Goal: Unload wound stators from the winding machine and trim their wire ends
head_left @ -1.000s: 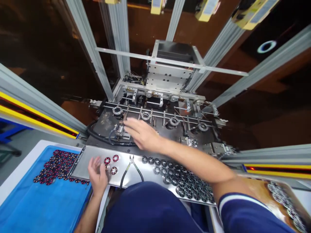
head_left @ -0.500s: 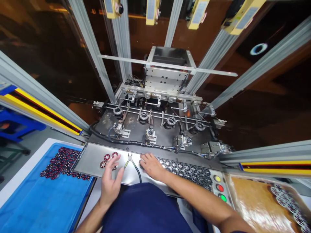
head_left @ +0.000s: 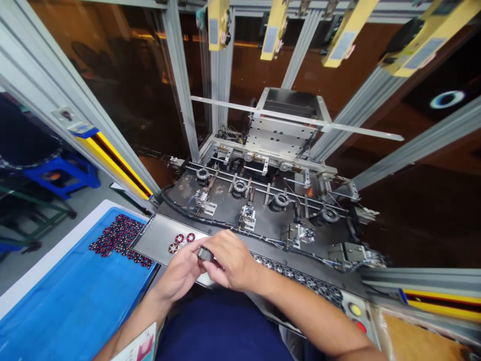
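Note:
A small dark grey metal ring-shaped part (head_left: 205, 253) is held between both hands above the front tray. My left hand (head_left: 180, 273) closes on it from the left, palm turned partly up. From the right, my right hand (head_left: 233, 258) grips the same part, its fingers curled over the top and the thumb below. Just beyond my left fingers, several round red-and-black wound cores (head_left: 179, 239) lie on the metal tray (head_left: 152, 238). Rows of round grey metal parts (head_left: 300, 276) sit on the tray's right side, partly behind my right forearm. The cutting pliers are hidden from view now.
Behind the tray stands a machine with several round fixtures (head_left: 240, 187) and cables. A blue tray (head_left: 75, 296) with many wound cores is at left. Push buttons (head_left: 354, 309) and a brown-lined box (head_left: 413, 336) are at right. Yellow light-curtain bars (head_left: 116, 163) flank the opening.
My hands have come together over the tray, and a grey ring-shaped part is now between them. The pliers have gone out of sight. The camera view has shifted left.

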The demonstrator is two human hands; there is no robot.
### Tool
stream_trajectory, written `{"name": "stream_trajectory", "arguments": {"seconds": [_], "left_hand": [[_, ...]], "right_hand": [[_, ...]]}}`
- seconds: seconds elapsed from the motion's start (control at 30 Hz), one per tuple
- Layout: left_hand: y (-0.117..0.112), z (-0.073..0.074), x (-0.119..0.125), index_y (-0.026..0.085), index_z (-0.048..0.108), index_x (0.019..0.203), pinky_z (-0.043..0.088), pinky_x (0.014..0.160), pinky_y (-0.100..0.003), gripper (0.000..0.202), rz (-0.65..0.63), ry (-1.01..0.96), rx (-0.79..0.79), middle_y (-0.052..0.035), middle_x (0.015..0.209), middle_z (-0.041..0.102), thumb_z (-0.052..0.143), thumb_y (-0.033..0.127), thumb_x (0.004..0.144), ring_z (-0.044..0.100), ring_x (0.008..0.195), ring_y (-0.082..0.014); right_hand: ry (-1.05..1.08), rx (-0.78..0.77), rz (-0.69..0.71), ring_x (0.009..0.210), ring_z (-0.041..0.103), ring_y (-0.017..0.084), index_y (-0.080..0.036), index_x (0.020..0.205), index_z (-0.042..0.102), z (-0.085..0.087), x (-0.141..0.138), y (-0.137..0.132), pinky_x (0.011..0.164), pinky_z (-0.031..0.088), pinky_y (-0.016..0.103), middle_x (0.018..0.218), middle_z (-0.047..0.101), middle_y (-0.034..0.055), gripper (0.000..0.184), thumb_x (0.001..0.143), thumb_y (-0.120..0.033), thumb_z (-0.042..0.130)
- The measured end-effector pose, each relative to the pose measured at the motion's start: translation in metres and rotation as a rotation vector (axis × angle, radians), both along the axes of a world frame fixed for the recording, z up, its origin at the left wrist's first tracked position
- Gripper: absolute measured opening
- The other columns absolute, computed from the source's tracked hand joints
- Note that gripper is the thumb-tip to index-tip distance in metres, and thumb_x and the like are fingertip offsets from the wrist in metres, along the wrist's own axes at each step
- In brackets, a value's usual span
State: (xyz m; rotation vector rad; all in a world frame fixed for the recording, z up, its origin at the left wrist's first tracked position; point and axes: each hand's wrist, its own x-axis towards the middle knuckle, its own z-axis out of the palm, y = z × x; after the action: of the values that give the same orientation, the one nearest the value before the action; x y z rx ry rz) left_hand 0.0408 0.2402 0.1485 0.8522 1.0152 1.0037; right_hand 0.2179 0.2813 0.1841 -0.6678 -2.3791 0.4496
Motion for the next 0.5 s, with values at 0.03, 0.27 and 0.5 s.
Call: {"name": "stream_trajectory", "arguments": {"seconds": [0.03,0.27,0.5], "left_hand": [[-0.001,0.006,0.002,0.018,0.061,0.125,0.056,0.082,-0.042,0.076,0.014,-0.064,-0.005,-0.0133,0.103,0.07,0.068,0.071,0.07,0.068,0.094,-0.0285],[-0.005,0.015,0.011,0.023,0.053,0.111,0.053,0.066,-0.034,0.062,0.12,-0.153,-0.014,-0.0026,0.078,0.064,0.078,0.059,0.068,0.065,0.07,-0.0197],[-0.002,0.009,0.02,0.022,0.055,0.108,0.055,0.066,-0.036,0.059,0.159,-0.125,0.001,-0.0043,0.081,0.068,0.079,0.057,0.067,0.069,0.073,-0.0232]], "right_hand": [[0.074,0.001,0.0,0.088,0.06,0.025,-0.017,0.118,0.057,0.006,-0.002,-0.002,0.077,0.051,0.042,0.097,0.071,0.0122,0.027,0.093,-0.027,0.052],[0.259,0.012,-0.094,0.087,0.062,0.026,-0.023,0.118,0.057,0.001,0.002,-0.008,0.072,0.051,0.043,0.099,0.07,0.0123,0.033,0.087,-0.022,0.065],[0.368,-0.081,-0.141,0.089,0.063,0.026,-0.026,0.119,0.063,0.0,0.011,-0.008,0.075,0.054,0.045,0.1,0.07,0.0119,0.034,0.085,-0.022,0.068]]}}
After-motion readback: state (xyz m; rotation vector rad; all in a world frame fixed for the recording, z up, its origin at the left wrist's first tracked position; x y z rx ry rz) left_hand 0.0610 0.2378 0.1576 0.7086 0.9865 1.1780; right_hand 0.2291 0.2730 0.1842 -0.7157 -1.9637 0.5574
